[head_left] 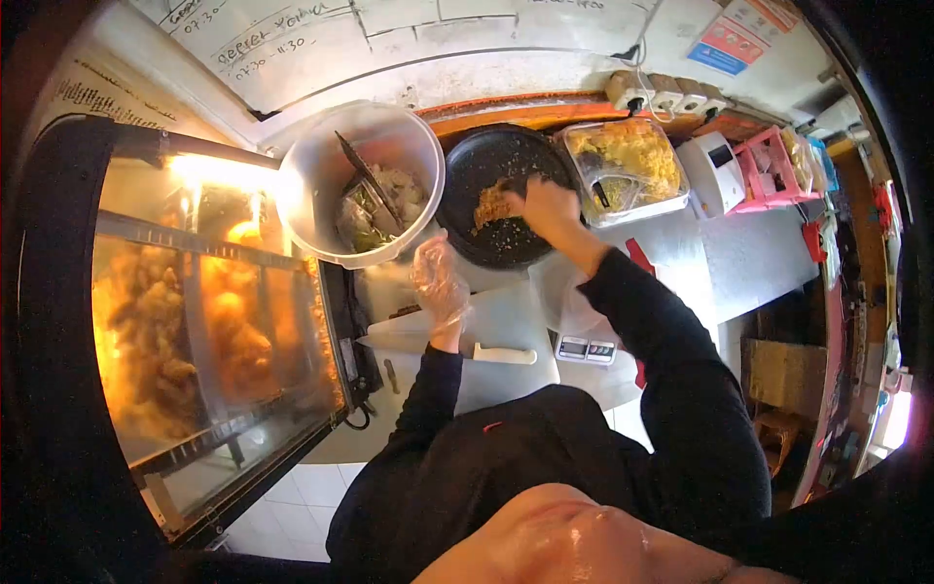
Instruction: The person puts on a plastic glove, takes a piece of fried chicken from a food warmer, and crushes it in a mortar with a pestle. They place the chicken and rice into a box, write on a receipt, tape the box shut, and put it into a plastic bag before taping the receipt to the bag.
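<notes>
My right hand [547, 209] reaches into a round black pan [486, 248], its fingers bent together beside a piece of browned food [494, 206]; what they pinch is too small to make out. Light crumbs are scattered over the pan. My left hand [440, 280], in a clear plastic glove, is raised between the pan and a white bucket [428, 185], palm up with fingers loosely apart and nothing in it. Inside the bucket are pale and green food pieces and dark tongs [375, 185]. A white-handled knife [504, 354] lies on a board below my left hand.
Right of the pan stands a clear container of yellow food [637, 161], then a white device [713, 175] and a pink basket [769, 170]. A small scale [587, 349] sits near my right forearm. A lit glass cabinet with fried food [233, 321] fills the left.
</notes>
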`<state>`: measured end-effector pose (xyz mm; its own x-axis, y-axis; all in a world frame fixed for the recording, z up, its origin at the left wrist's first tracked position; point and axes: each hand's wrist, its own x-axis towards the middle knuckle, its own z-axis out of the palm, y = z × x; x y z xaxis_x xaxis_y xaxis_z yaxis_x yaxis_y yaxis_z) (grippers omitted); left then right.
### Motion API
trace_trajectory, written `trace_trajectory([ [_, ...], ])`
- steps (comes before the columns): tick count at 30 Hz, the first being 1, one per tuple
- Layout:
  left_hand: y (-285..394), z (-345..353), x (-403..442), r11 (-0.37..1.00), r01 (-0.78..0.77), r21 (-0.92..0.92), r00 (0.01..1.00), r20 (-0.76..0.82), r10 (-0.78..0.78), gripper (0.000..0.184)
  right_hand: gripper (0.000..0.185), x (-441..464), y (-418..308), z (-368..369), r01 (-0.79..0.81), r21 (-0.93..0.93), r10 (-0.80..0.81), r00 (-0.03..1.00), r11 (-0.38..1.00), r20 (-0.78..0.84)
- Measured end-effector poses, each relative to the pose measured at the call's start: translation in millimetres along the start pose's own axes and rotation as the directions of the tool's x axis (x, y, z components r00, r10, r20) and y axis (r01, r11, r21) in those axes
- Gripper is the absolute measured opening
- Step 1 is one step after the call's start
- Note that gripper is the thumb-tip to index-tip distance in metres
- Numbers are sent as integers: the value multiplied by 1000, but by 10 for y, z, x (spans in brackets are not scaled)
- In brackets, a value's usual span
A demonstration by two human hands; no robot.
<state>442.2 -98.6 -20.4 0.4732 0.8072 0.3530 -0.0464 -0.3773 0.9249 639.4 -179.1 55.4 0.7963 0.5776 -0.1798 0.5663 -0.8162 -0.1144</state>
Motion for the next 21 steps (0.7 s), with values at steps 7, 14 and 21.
trace_trajectory([
  [7, 195, 50, 27, 952, 218, -215, 976, 32, -217, 29, 66, 96, 79, -401, 77, 74, -81, 996, 994, 49],
  [14, 59, 221, -62, 934, 170, -315, 974, -88, -207, 26, 69, -209, -65, 432, 35, 150, -22, 996, 988, -87],
  [21, 131, 233, 4, 982, 41, -184, 996, -67, -54, 21, 67, -316, -125, -485, -48, 267, 86, 988, 962, -131],
])
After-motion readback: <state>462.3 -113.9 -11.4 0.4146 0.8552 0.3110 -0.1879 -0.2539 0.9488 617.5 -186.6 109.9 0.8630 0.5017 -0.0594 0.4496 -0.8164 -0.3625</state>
